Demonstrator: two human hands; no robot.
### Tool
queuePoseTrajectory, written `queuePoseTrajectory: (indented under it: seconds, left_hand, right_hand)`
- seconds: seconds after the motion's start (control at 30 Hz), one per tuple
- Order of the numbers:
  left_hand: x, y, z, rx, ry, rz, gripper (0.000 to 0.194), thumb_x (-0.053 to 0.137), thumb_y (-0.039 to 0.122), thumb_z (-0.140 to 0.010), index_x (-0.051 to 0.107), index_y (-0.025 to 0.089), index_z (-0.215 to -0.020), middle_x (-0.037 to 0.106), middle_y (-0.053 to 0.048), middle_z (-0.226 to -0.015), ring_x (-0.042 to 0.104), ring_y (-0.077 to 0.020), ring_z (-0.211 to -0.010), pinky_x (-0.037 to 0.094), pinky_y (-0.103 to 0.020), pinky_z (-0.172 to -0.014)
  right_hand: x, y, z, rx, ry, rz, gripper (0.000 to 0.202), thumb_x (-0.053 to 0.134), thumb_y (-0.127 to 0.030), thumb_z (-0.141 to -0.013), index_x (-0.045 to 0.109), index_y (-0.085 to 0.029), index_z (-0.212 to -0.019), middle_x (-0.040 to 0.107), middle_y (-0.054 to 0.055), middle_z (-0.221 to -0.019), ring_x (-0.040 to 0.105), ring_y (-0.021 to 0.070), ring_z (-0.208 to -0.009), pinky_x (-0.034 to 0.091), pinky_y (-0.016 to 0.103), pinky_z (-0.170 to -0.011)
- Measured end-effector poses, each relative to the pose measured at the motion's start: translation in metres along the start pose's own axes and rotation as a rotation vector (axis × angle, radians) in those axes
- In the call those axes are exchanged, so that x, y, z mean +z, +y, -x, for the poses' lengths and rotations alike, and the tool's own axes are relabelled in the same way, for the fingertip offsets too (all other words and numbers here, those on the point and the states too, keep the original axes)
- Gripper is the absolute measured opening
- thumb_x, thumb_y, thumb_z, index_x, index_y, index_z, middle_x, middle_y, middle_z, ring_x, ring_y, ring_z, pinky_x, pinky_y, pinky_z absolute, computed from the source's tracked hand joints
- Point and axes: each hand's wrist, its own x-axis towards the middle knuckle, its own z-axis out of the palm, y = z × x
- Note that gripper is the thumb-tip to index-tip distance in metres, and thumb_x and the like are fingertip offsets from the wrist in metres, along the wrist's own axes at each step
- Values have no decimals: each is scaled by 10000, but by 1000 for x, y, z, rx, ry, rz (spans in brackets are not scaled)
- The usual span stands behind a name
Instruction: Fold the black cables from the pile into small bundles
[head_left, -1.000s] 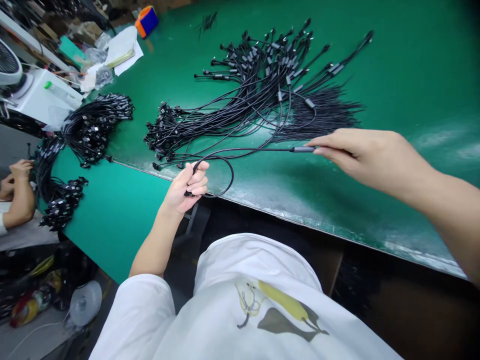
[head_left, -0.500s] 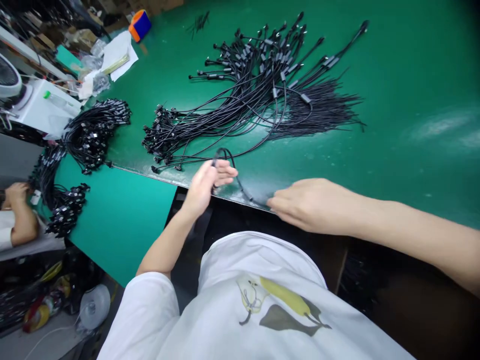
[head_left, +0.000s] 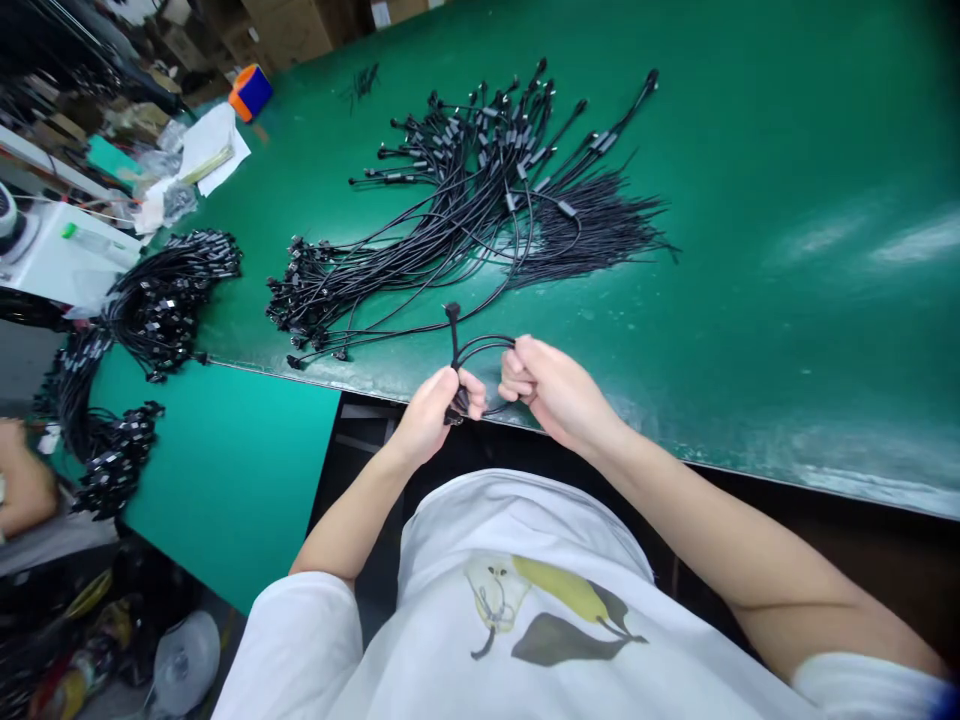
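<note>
Left hand (head_left: 439, 412) pinches a black cable (head_left: 454, 345) at the near edge of the green table (head_left: 750, 330), one connector poking up past the thumb. Right hand (head_left: 559, 392) has fingers curled on the loop's right side. Looping looks partly or wholly done; no tie around it that I can make out. Seemingly left: the heap of cables (head_left: 420, 245) beyond, stretched long and unlooped, beside thin black strands (head_left: 607, 230). Bundles (head_left: 161, 310) lie farther left; whether finished, cannot tell.
</note>
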Motion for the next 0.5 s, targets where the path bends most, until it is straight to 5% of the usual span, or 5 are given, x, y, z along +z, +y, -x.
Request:
queuePoseTrajectory:
  seconds: [0.07, 0.17, 0.3, 0.4, 0.5]
  left_hand:
    - [2, -16, 0, 5, -2, -35, 547, 551, 698, -849, 465, 182, -692, 473, 14, -636, 492, -115, -576, 415, -296, -647]
    - [1, -32, 3, 49, 8, -154, 566, 565, 725, -818, 405, 197, -695, 414, 41, -635, 438, -106, -578, 373, -286, -637]
    - [-4, -34, 2, 27, 70, -523, 500, 856, 441, -665, 521, 188, -936, 461, 50, -716, 429, -112, -634, 344, -264, -631]
    - [-3, -36, -4, 98, 97, -710, 436, 780, 281, -743, 541, 196, -1097, 498, 29, -761, 468, -140, -670, 358, -272, -651]
    - [4, -44, -10, 223, 146, -756, 291, 715, 199, -767, 561, 201, -1014, 546, -19, -831, 527, -185, -772, 385, -293, -718]
  right_hand:
    - [9, 1, 3, 28, 64, -176, 586, 686, -707, -770, 396, -210, -658, 210, -76, -598, 215, 86, -511, 342, 242, -507]
    - [19, -3, 6, 0, 112, -245, 583, 755, -684, -712, 427, -204, -672, 349, -41, -650, 364, 100, -579, 421, 247, -573]
    - [24, 0, 10, -12, 75, -198, 521, 803, -632, -677, 591, -219, -914, 606, 36, -923, 549, 158, -790, 486, 275, -668]
    - [24, 3, 8, 9, 65, -141, 472, 822, -557, -686, 590, -212, -910, 629, 25, -864, 513, 125, -631, 457, 265, -569]
    - [22, 5, 0, 0, 151, -138, 463, 809, -544, -703, 502, -208, -785, 597, -5, -767, 464, 91, -523, 392, 239, -463]
